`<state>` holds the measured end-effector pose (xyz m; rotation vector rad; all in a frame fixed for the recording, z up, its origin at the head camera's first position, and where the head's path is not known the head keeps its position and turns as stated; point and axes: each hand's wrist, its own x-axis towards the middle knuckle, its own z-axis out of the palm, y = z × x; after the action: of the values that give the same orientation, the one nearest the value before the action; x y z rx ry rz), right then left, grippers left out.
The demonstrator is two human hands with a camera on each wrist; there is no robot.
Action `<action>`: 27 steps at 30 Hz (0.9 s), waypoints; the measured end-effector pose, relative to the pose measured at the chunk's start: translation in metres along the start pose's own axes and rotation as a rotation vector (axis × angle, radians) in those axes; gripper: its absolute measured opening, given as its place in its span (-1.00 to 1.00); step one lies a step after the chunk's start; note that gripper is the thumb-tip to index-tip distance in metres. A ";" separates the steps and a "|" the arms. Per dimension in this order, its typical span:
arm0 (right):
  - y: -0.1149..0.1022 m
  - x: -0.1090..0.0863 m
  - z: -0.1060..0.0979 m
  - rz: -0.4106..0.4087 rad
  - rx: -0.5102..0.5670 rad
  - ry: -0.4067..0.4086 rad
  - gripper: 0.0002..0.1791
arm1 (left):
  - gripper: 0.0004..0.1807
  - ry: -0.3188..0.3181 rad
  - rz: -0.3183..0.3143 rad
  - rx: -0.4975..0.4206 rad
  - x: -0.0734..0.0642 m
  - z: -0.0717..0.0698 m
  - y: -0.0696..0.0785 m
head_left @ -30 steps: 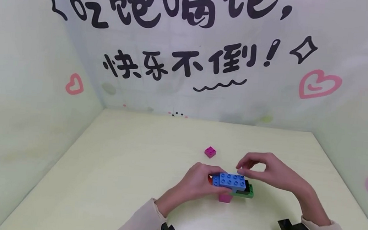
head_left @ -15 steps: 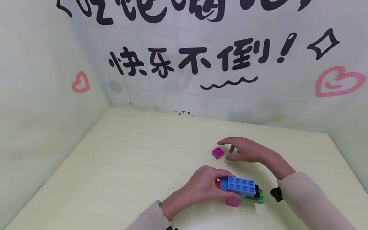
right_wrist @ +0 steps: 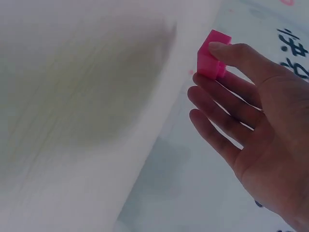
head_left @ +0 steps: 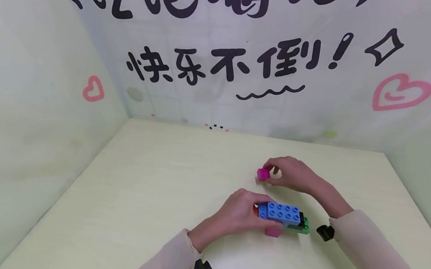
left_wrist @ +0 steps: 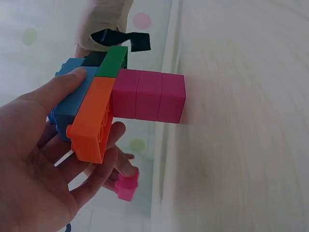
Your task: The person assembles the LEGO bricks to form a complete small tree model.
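Observation:
My left hand (head_left: pixel 242 211) grips a built-up block assembly from its left side, thumb in front and fingers behind. On top lies a blue brick (head_left: pixel 284 213) with studs up. Seen from the left wrist, an orange brick (left_wrist: pixel 91 118), a green brick (left_wrist: pixel 112 62) and a black piece (left_wrist: pixel 94 59) sit in the layers below. A column of magenta bricks (left_wrist: pixel 148 95) runs from the assembly's underside to the tabletop. Beyond it, my right hand (head_left: pixel 291 173) pinches a small pink brick (right_wrist: pixel 212 54) between thumb and index finger, other fingers loosely bent.
The pale wooden tabletop (head_left: pixel 140 196) spreads around both hands. Behind it rises a white backdrop (head_left: pixel 187 103) with black lettering and pink hearts, and side panels close in the left and right. A black wrist device (head_left: pixel 326 232) sits at the right cuff.
My right hand has moved from beside the assembly to the small pink brick farther back and now pinches it, tilting it up. The left hand keeps its grip on the assembly.

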<state>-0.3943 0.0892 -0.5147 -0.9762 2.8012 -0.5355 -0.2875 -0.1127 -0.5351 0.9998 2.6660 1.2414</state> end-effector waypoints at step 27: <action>-0.054 -0.129 -0.026 -0.209 0.313 0.259 -0.55 | -0.58 -0.002 -0.052 -0.144 -0.002 0.004 0.007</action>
<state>-0.2682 0.1371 -0.4699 -1.2077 2.7157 -1.1648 -0.2809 -0.1081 -0.5332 0.9054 2.5409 1.3968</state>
